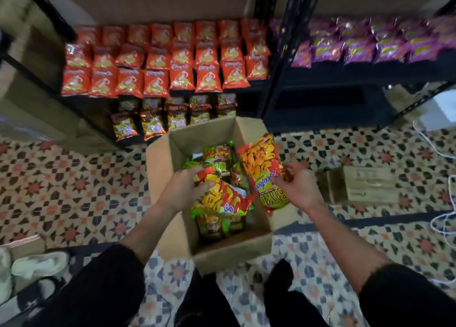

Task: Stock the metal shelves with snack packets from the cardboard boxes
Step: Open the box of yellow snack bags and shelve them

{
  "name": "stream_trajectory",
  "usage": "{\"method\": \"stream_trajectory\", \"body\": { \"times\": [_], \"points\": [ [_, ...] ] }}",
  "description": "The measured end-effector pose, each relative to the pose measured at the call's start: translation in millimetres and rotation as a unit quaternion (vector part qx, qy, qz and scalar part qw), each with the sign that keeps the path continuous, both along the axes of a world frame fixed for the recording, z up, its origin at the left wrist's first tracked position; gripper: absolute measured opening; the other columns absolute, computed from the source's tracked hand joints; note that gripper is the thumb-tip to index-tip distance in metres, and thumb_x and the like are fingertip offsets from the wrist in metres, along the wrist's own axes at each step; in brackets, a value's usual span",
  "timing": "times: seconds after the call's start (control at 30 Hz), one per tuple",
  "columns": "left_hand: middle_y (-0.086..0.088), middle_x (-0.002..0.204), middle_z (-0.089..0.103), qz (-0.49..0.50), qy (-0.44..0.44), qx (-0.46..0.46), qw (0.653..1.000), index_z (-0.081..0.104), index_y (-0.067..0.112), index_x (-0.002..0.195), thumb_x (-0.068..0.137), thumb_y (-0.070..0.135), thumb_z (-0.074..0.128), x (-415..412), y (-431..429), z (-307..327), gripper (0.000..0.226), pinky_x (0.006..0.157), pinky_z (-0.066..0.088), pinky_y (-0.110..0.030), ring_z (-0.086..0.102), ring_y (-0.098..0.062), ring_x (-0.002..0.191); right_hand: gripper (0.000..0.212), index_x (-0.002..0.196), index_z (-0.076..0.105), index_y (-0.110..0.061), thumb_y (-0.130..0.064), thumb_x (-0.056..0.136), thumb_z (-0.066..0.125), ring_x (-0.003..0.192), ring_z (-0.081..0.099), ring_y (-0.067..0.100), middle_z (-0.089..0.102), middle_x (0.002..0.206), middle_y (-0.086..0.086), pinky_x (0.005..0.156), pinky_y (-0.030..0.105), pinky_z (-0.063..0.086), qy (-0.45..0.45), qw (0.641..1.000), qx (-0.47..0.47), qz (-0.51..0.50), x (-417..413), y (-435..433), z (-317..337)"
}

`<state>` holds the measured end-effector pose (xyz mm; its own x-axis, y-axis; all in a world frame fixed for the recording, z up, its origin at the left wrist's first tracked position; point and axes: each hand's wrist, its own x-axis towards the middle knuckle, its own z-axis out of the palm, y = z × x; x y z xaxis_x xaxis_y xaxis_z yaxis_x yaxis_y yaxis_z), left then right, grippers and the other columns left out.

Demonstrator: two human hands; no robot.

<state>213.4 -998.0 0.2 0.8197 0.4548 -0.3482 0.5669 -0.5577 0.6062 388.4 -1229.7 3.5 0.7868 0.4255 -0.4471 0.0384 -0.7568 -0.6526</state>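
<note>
An open cardboard box [170, 176] stands on the tiled floor in front of the black metal shelves [276, 74]. It holds several red and green snack packets. My left hand [183, 191] grips a red and yellow packet [222, 198] lying on top of the pile in the box. My right hand [294, 187] holds a second red packet [261, 163] lifted over the box's right edge. Rows of orange-red packets [160, 60] fill the left shelf, with brown packets [153, 119] on the shelf below. Purple packets [365, 42] line the right shelf.
A flat brown carton [360, 184] lies on the floor to the right of the box. White cables [444, 218] trail along the right edge. Pale shoes [37, 265] sit at the lower left. My dark-trousered legs [209, 302] are below the box.
</note>
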Motion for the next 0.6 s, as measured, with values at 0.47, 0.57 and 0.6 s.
{"method": "stream_trajectory", "body": {
  "times": [0.47,0.57,0.6],
  "points": [
    [-0.01,0.123,0.067,0.25,-0.138,0.053,0.957,0.055,0.011,0.136,0.09,0.068,0.049,61.1,-117.2,140.9,0.073,0.099,0.045,-0.036,0.058,-0.027,0.118,0.035,0.12,0.067,-0.022,-0.037,0.089,0.073,0.096,0.069,0.016,0.072,0.106,-0.004,0.088,0.035,0.056,-0.14,0.978,0.134,0.078,112.5,-77.5,176.7],
    [-0.016,0.148,0.046,0.272,-0.205,0.032,0.94,0.041,0.002,0.146,0.095,0.054,0.052,91.0,-122.4,174.7,0.073,0.114,0.031,-0.039,0.041,-0.029,0.139,0.044,0.129,0.063,-0.02,-0.039,0.091,0.071,0.103,0.065,0.012,0.069,0.117,-0.005,0.091,0.032,0.052,-0.158,0.971,0.158,0.088,138.5,-82.3,209.1],
    [-0.016,0.15,0.043,0.278,-0.219,0.032,0.935,0.039,0.001,0.147,0.096,0.051,0.051,99.6,-123.1,184.0,0.072,0.114,0.029,-0.038,0.038,-0.029,0.14,0.046,0.131,0.061,-0.02,-0.039,0.091,0.071,0.104,0.064,0.012,0.068,0.12,-0.005,0.093,0.032,0.051,-0.165,0.969,0.162,0.091,146.2,-83.3,216.8]
  ]
}}
